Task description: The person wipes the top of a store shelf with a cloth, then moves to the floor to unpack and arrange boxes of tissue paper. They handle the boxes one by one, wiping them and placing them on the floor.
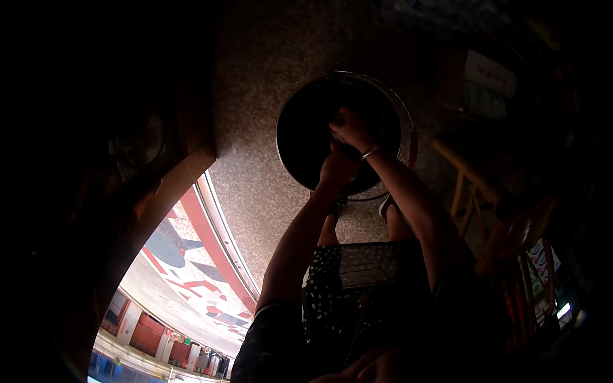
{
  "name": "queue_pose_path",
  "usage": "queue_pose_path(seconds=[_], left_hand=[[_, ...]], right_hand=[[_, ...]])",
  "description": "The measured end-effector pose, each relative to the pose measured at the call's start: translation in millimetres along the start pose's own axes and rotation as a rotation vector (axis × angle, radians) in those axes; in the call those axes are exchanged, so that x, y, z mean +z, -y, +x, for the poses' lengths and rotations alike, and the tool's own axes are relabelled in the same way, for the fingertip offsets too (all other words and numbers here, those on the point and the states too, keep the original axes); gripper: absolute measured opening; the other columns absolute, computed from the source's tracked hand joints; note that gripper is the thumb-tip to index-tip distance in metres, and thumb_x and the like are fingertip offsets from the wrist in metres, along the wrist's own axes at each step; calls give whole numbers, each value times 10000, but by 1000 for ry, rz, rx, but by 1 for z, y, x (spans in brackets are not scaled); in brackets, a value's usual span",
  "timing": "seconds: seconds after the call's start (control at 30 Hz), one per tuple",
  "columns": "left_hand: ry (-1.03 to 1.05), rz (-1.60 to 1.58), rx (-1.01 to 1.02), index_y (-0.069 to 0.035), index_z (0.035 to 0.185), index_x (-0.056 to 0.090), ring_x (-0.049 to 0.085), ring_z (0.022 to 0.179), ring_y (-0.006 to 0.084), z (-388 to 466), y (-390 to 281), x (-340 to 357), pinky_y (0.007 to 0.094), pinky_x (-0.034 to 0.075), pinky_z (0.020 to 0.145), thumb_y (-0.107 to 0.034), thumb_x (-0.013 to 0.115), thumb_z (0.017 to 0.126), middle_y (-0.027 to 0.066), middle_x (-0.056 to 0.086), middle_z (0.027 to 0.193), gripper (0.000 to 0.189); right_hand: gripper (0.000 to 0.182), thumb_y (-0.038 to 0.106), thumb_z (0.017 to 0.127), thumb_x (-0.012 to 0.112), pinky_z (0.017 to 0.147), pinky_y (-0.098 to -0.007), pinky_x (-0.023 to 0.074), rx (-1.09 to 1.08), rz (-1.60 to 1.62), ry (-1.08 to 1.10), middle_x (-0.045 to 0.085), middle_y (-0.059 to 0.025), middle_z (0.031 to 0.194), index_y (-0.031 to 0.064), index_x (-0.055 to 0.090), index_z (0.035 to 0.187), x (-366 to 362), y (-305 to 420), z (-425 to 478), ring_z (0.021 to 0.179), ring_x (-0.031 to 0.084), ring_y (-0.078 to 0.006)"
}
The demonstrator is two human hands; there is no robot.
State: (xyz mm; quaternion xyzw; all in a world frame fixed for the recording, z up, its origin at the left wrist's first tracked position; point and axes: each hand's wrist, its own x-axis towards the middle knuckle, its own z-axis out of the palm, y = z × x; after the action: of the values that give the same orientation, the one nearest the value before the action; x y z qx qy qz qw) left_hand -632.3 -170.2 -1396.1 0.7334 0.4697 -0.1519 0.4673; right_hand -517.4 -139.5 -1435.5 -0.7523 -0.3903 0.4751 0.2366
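A round dark bucket (pixel 301 158) with a thin bright rim stands on the floor before me. Its wire handle (pixel 393 93) hangs down around the right side and carries a red grip (pixel 413 149). Over the mouth of the bucket are both my hands, close together with curled fingers. My left hand (pixel 339 166) is nearer to my body; my right hand (pixel 355 128), with a metal bracelet (pixel 370 152) at the wrist, lies just beyond it. Something faintly pale shows between them, too dark to make out. Deep shadow hides the inside of the bucket.
Speckled floor (pixel 244 201) surrounds the bucket. At right stand a wooden stool (pixel 467 170) and a slatted chair (pixel 522 239); a cardboard box (pixel 489 72) lies farther back. A door sill (pixel 230 239) at left borders bright patterned paving (pixel 201 268). My feet are close behind the bucket.
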Motion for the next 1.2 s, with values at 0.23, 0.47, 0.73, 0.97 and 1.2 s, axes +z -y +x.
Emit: queue_pose_path(seconds=[0.23,0.47,0.73,0.97,1.2], left_hand=[[530,-2085,-191,-51,1168,462,579,663,272,-81,-31,-59,317,476,526,-398,553,779,160,582,891,529],[518,-2951,8,-70,1259,378,537,604,212,-111,-79,-46,294,465,489,-470,540,791,139,501,893,636],[551,-2753,140,-107,1265,378,501,573,176,-97,-66,-53,242,417,436,-534,598,769,122,490,893,691],[363,-1966,-223,-54,1189,430,591,732,195,-71,-29,-65,270,483,499,-370,643,777,97,563,893,561],[-55,-1142,-142,3,1190,414,586,849,174,-36,-26,-37,321,507,657,-185,575,825,99,569,967,442]], right_hand=[[461,425,875,522,791,-391,488,418,1180,366,561,-89,1080,111,464,1207,-71,-2,-31,980,566,-199],[723,642,850,330,853,-571,445,103,1703,416,366,-193,1354,142,292,1371,-53,60,-71,1154,442,-437],[401,396,891,499,733,-304,507,82,1279,646,630,-87,892,23,615,978,-72,75,-51,810,618,-169],[254,248,815,609,700,-252,456,98,520,542,634,-33,765,11,656,894,-66,83,-20,744,582,-100],[240,226,727,586,673,-349,479,-60,-8,442,646,-137,750,45,658,868,-39,63,-7,725,633,-258]])
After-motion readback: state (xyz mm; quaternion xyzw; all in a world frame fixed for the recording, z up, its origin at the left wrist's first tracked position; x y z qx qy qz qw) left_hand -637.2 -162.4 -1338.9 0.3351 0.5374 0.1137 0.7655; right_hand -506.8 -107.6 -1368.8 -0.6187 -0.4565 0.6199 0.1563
